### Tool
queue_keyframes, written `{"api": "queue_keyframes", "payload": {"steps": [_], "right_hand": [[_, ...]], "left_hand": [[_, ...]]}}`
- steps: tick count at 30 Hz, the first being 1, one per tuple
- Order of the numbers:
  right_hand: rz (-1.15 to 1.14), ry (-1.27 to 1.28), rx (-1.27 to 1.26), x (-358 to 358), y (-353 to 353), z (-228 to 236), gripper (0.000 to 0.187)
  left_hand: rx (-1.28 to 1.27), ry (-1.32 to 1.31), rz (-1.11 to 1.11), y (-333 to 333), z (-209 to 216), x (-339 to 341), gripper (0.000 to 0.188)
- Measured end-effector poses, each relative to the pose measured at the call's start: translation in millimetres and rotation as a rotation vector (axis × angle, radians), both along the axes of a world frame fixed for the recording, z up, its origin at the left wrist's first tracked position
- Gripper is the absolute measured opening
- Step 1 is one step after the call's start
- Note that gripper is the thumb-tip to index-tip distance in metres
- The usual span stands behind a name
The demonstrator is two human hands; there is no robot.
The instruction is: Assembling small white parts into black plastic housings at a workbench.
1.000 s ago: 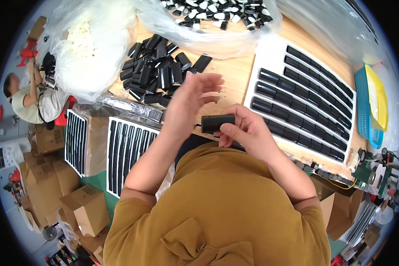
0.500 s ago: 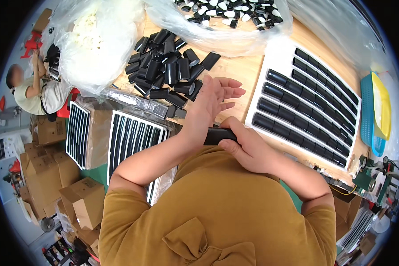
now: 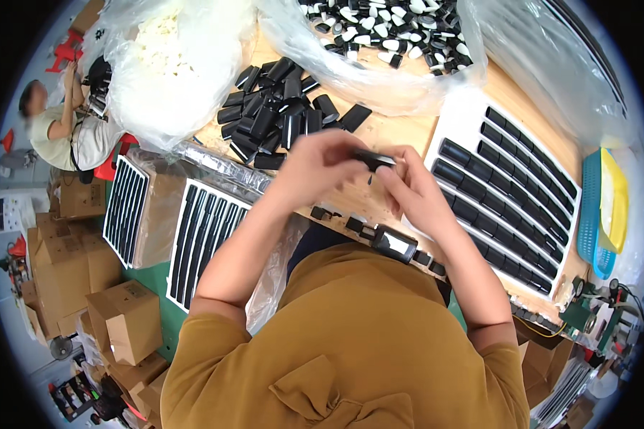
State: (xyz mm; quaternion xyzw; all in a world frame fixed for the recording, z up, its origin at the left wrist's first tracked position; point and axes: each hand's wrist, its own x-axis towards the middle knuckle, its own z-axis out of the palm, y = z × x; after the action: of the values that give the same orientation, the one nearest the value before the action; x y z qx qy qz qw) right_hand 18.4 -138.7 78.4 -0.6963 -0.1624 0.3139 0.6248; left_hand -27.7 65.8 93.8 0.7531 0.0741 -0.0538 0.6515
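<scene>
Between my two hands, above the table's near part, is a small glossy black plastic piece point(image 3: 373, 158). My left hand point(image 3: 320, 170) is closed round its left end, with the fingers blurred by motion. My right hand point(image 3: 421, 191) pinches its right end between thumb and fingers. Just beyond my left hand lies a loose pile of similar flattened, tube-like black pieces point(image 3: 268, 114). To the right of my right hand, a white board point(image 3: 456, 118) carries rows of black pieces point(image 3: 479, 187) set end to end.
A small black device point(image 3: 393, 244) sits at the table's near edge. Clear bags hold pale bits point(image 3: 166, 53) and black-and-white parts point(image 3: 386, 28). At right is a blue basket point(image 3: 590, 214) with a yellow tray point(image 3: 612, 207). Filled boards point(image 3: 206, 247), cartons point(image 3: 125, 323) and a seated person point(image 3: 64, 132) are left.
Both hands have moved forward from the table's near edge with the black piece. My left hand, earlier open with fingers stretched out, is now closed on it too. The edge device has come into view.
</scene>
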Motion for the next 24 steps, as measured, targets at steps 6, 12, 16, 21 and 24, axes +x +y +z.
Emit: {"api": "queue_keyframes", "payload": {"steps": [6, 12, 16, 21, 24], "right_hand": [[-0.376, -0.848, -0.320, 112, 4, -4, 0.017], [-0.304, -1.013, -0.794, 198, 40, -30, 0.021], [-0.357, -0.963, -0.799, 203, 68, -40, 0.030], [-0.522, -1.066, -0.386, 190, 62, -20, 0.019], [-0.648, -1.055, -0.251, 182, 24, -1, 0.013]], "left_hand": [[0.524, -0.410, 0.668, 99, -22, 33, 0.021], [1.145, -0.394, 0.669, 122, -52, 46, 0.040], [1.150, -0.427, 0.785, 100, -43, 46, 0.030], [0.870, -0.642, 0.456, 64, -32, 68, 0.015], [0.758, -0.618, 0.351, 42, -31, 99, 0.013]]}}
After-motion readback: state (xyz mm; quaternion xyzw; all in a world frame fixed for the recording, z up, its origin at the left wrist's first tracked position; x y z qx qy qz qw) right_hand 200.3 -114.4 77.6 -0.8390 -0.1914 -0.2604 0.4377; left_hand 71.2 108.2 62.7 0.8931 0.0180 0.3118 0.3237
